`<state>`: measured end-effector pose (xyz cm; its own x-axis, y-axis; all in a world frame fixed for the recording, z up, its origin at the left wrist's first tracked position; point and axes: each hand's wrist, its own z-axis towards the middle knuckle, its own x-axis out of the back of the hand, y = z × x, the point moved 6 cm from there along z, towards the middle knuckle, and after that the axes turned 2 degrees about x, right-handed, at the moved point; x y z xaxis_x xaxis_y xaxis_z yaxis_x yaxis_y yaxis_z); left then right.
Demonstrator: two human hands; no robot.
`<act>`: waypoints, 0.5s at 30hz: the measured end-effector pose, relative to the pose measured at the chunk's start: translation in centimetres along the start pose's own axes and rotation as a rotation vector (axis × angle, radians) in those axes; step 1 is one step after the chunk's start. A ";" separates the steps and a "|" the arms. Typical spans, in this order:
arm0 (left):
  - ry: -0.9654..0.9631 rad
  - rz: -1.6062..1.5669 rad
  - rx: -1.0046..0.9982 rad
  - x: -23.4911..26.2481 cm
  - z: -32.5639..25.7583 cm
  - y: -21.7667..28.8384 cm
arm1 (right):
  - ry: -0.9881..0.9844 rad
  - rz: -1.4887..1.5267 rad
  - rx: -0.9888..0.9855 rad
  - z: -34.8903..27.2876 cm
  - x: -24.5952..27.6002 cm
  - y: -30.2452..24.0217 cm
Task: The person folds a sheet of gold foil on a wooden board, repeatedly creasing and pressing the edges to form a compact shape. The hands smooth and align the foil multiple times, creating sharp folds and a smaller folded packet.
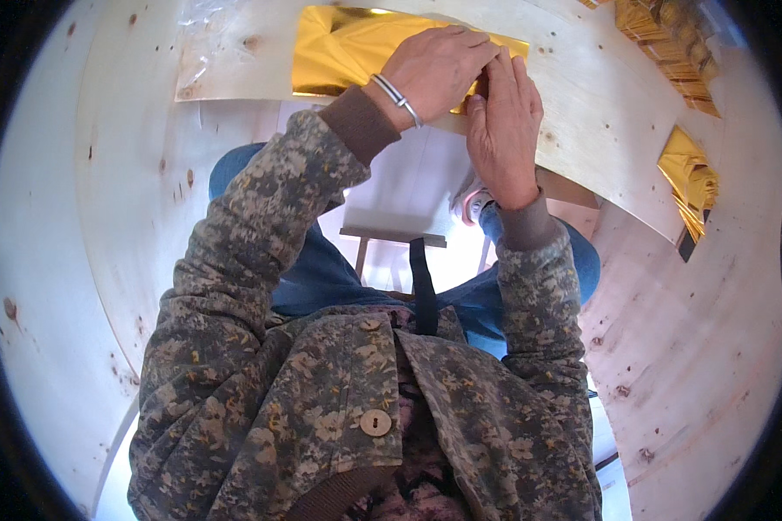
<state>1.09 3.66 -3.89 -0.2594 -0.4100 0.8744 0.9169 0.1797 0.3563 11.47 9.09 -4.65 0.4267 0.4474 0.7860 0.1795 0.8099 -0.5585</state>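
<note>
A shiny gold foil piece, flat and creased, lies along the near edge of the wooden table. My left hand, with a silver bangle at its wrist, reaches over the right part of the foil. Its fingers are bent and pressed together, and its thumb is hidden. My right hand comes up from below at the foil's right end, fingers long and close together, thumb against the near edge. The fingertips of both hands meet there, gripping the foil. What lies under them is mostly hidden.
A thick stack of folded gold foil pieces stands at the far right. A smaller folded bunch of gold foil lies nearer at the right table edge. Clear plastic film is at the upper left. A cardboard box sits below the table edge.
</note>
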 end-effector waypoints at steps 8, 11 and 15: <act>0.029 -0.024 0.094 0.0 -0.4 0.0 | -0.008 0.508 -0.058 0.6 -0.3 3.1; 0.035 0.013 0.084 -0.2 -0.5 0.2 | -0.093 0.721 -0.194 0.6 -0.5 4.4; 0.001 0.031 0.093 -0.4 -0.5 0.3 | -0.100 0.660 -0.202 0.8 -0.2 3.8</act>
<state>1.63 3.42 -4.29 -0.2310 -0.4038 0.8852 0.8925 0.2744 0.3580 11.34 12.42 -6.68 0.4217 0.8622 0.2806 0.0766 0.2745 -0.9585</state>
